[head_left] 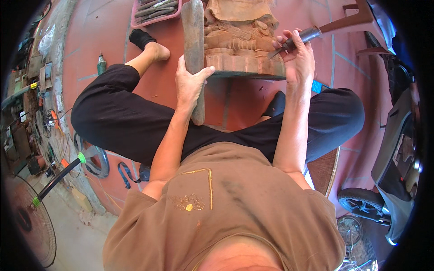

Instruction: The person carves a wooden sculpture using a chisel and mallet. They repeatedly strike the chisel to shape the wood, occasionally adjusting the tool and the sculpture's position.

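Observation:
A carved wooden block (244,43) with relief figures lies on the floor in front of me, its flat base towards me. My left hand (192,83) grips a long, worn wooden mallet (193,36), shaped like a flat bat, along the carving's left side. Its narrow end points back at my lap. On the right, my right hand (300,58) is closed around a carving chisel (309,34) with a dark handle. The chisel's metal tip slants down-left beside the right edge of the carving; whether it touches the wood I cannot tell.
A pink basket (156,23) holding several chisels stands at the far left. A green bottle (101,64) is left of my knee. A brown chair (350,20) stands far right, a motorbike wheel (361,203) lower right, and a fan (31,221) lower left.

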The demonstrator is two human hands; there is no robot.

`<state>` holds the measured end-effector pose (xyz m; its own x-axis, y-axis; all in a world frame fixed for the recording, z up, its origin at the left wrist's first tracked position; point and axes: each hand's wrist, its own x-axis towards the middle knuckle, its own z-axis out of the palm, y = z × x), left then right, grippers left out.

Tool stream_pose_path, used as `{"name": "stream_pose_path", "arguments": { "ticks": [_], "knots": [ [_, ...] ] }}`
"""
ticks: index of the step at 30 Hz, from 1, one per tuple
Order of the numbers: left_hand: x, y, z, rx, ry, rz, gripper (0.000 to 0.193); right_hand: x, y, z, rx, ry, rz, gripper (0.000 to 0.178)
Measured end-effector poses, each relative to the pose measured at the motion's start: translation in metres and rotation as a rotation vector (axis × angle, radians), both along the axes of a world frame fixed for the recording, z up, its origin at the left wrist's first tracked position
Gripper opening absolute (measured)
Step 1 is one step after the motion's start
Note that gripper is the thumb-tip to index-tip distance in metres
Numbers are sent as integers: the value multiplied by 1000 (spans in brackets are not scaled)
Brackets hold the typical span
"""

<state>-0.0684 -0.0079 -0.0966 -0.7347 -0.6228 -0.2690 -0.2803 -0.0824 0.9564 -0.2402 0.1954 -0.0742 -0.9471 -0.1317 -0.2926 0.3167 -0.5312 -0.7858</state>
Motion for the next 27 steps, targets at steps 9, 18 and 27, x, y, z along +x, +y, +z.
{"name": "stream_pose_path", "arguments": {
  "ticks": [9,18,27],
  "knots": [
    [-3,-2,12,-74,-94,-90,58,7,-21,-2,-45,43,102,20],
    [-1,-6,5,-31,-78,-90,63,27,-45,-19,-159,-26,211,15],
    [0,-8,3,-65,-103,-121,66,42,-49,-17,-227,27,143,17]
  ]
}}
